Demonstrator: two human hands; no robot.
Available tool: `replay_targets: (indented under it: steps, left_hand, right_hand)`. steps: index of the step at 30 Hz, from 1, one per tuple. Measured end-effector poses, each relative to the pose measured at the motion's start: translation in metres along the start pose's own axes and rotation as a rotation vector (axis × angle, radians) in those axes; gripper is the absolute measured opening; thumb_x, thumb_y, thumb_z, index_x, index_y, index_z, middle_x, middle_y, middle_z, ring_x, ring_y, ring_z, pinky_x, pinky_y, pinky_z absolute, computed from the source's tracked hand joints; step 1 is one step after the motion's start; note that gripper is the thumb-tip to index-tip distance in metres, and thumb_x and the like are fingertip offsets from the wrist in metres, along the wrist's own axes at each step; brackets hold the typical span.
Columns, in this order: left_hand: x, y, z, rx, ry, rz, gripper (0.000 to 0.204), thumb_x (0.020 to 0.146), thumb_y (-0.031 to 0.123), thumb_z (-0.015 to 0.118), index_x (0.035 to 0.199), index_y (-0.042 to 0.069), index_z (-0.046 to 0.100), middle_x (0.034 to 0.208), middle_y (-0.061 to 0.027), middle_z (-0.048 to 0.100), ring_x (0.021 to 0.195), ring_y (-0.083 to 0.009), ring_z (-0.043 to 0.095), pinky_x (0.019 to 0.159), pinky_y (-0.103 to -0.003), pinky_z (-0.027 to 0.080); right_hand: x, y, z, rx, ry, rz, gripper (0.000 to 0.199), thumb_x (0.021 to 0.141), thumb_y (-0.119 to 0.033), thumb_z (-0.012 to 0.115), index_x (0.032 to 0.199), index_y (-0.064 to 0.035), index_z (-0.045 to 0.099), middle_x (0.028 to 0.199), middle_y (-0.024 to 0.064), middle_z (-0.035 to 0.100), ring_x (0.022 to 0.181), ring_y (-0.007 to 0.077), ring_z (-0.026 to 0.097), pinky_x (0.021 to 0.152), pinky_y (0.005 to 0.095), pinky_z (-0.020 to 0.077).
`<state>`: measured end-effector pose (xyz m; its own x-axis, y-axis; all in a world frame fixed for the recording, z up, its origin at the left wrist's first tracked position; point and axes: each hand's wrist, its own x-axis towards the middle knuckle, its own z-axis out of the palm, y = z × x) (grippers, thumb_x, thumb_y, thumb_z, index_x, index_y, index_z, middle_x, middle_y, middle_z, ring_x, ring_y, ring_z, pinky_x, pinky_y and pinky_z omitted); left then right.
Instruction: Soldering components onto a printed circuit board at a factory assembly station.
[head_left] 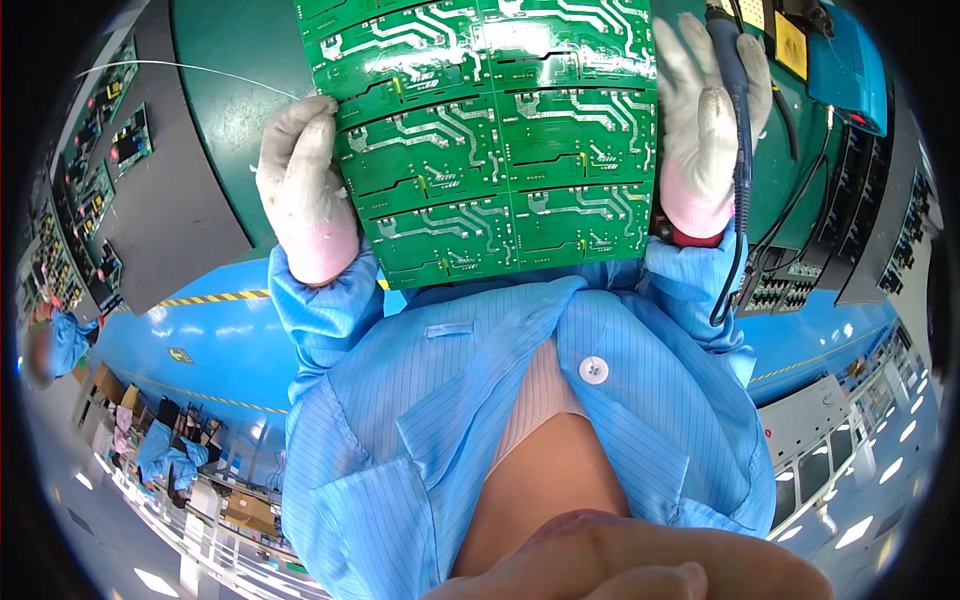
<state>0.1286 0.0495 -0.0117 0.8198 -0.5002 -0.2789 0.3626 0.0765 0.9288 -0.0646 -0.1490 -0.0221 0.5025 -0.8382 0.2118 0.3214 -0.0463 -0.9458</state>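
Note:
A large green circuit board panel [430,150], with repeated sections and silvery tracks, stands in front of my chest between both hands. White gloves with pink cuffs cover them. My left hand [305,175] is closed at the panel's left edge, thumb and fingers pinched on a thin silvery solder wire [215,70] that curves off to the left. Against the right edge is my right hand [705,130], with a dark blue soldering iron [741,110] held upright between thumb and fingers. Its tip is out of the picture. Whether the fingers also bear the panel's weight is unclear.
The green bench mat [215,120] lies beneath. A blue soldering station [848,70] stands at the far right, near a yellow sponge [791,45] and black cable [775,235]. Small assembled boards [130,140] lie left; racked boards [850,190] line the right. Co-workers sit at far left.

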Motion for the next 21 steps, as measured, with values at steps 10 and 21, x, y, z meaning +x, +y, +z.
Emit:
replay_targets:
  steps: [10, 21]
  left_hand:
    - [0.004, 0.075, -0.014, 0.836, -0.052, 0.345, 0.053, 0.084, 0.009, 0.065, 0.133, -0.001, 0.047, 0.101, -0.0067, 0.061, 0.08, -0.0108, 0.055, 0.072, -0.021, 0.044]
    - [-0.02, 0.089, 0.057, 0.122, -1.307, 1.116, 0.065, 0.084, 0.017, 0.062, 0.139, -0.005, 0.034, 0.134, -0.0235, 0.046, 0.1, -0.03, 0.058, 0.08, -0.033, 0.05]
  right_hand:
    - [0.004, -0.019, -0.023, -0.238, 0.128, -0.191, 0.07, 0.084, -0.022, 0.07, 0.137, -0.0002, 0.029, 0.125, 0.0291, 0.049, 0.112, 0.0408, 0.055, 0.088, 0.0488, 0.0528]
    - [-0.01, -0.018, -0.056, -0.163, 0.113, -0.166, 0.07, 0.084, -0.022, 0.07, 0.139, -0.0084, 0.028, 0.127, 0.0273, 0.049, 0.111, 0.0389, 0.057, 0.084, 0.051, 0.0541]
